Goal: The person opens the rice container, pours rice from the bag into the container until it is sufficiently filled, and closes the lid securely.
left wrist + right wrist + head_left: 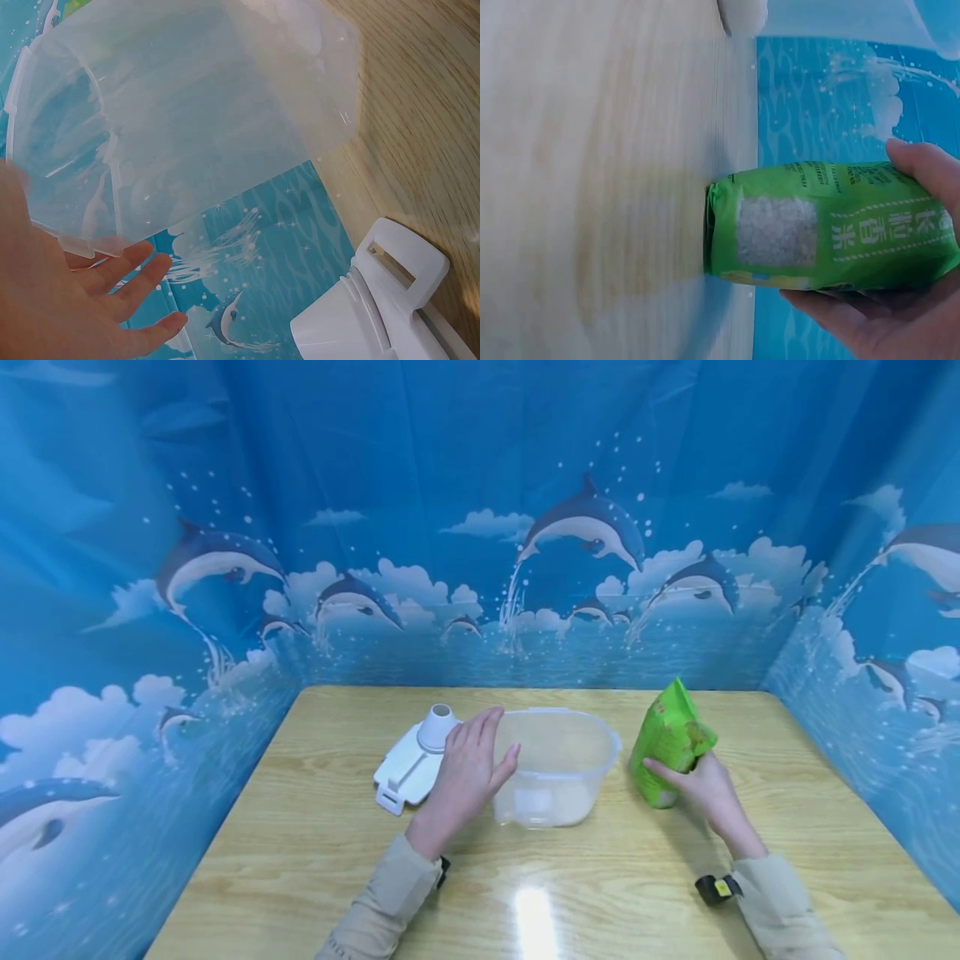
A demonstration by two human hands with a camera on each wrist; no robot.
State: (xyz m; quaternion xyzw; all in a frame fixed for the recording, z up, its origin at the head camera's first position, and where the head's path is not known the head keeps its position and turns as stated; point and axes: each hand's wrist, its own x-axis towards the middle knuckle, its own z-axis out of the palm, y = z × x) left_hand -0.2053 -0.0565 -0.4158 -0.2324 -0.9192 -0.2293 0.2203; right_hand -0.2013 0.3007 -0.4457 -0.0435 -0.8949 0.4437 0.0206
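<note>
My right hand (708, 789) grips a green rice bag (665, 743), its thumb on one side and fingers on the other. Through a clear window in the bag (776, 231), white grains show in the right wrist view. The bag stands slightly tilted, its base at the table. Beside the left end of a clear plastic container (558, 793), my left hand (468, 768) has its fingers extended and spread. In the left wrist view, those fingers (139, 289) lie by the container's rim (112, 187); whether they touch it I cannot tell.
A white lid with a cone-shaped spout (437, 729) lies left of the container, partly hidden behind my left hand. The wooden table (600, 893) meets a blue dolphin-print curtain (465, 510) at its back and sides.
</note>
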